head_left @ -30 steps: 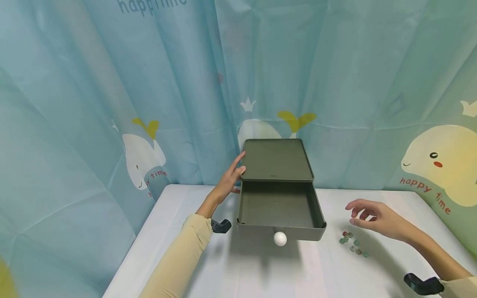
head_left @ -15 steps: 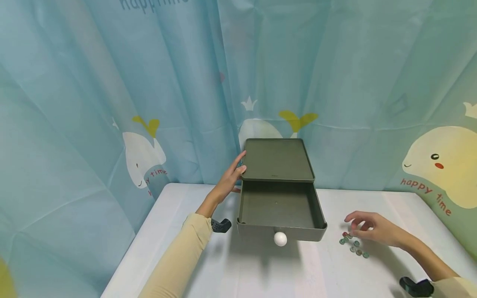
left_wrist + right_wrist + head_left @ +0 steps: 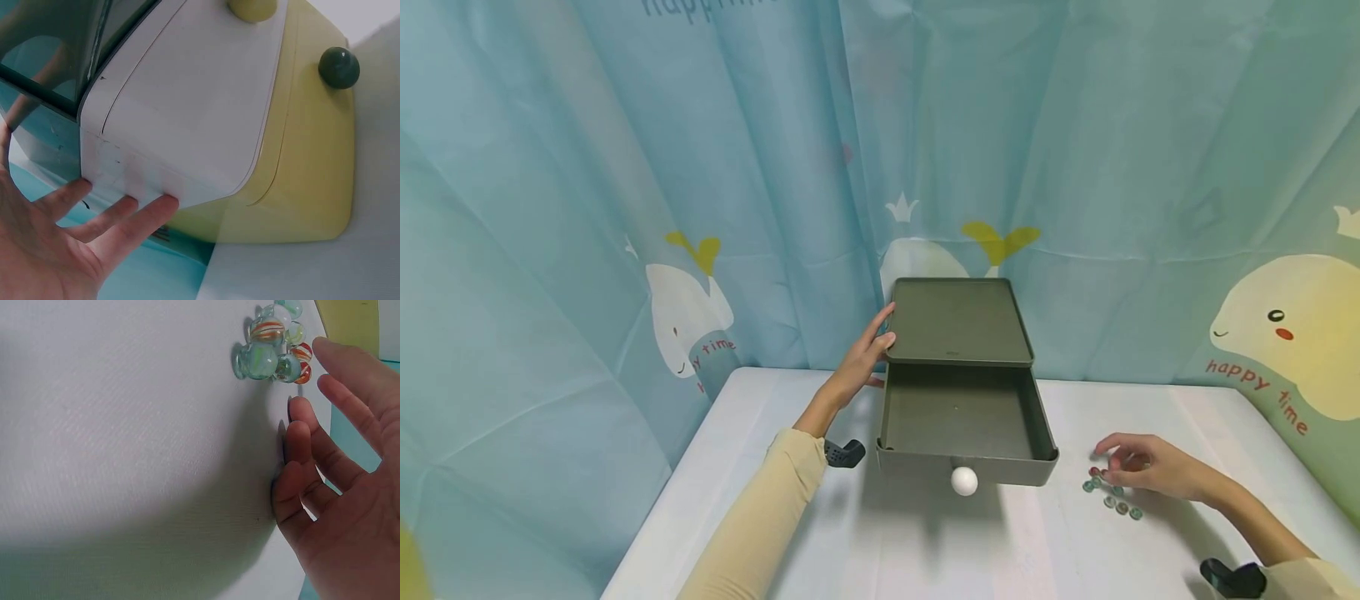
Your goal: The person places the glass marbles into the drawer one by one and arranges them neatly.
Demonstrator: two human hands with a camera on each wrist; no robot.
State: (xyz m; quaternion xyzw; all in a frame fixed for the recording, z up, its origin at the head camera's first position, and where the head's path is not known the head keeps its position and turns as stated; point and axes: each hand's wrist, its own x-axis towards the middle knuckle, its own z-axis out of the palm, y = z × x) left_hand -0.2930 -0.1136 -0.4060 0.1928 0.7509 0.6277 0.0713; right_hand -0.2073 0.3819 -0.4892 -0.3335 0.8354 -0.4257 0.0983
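Note:
A dark green drawer box (image 3: 958, 321) stands on the table, its top drawer (image 3: 955, 412) pulled out, with a white knob (image 3: 964, 481) at the front. My left hand (image 3: 859, 367) lies against the box's left side. In the left wrist view, its spread fingertips (image 3: 165, 203) touch the white tier (image 3: 187, 106). My right hand (image 3: 1157, 467) is low over a cluster of glass marbles (image 3: 1093, 483). In the right wrist view, thumb and index finger are apart beside a red-striped marble (image 3: 303, 372); the other fingers bend down at the table.
Below the white tier is a yellow tier (image 3: 300, 150) with a dark green knob (image 3: 339, 67). Several marbles (image 3: 1122, 507) lie nearer the table's front. A blue-green curtain (image 3: 775, 167) hangs behind the white table (image 3: 925, 558).
My right hand has come down to the marbles, its thumb and fingers drawing closer together. The left hand stays against the box.

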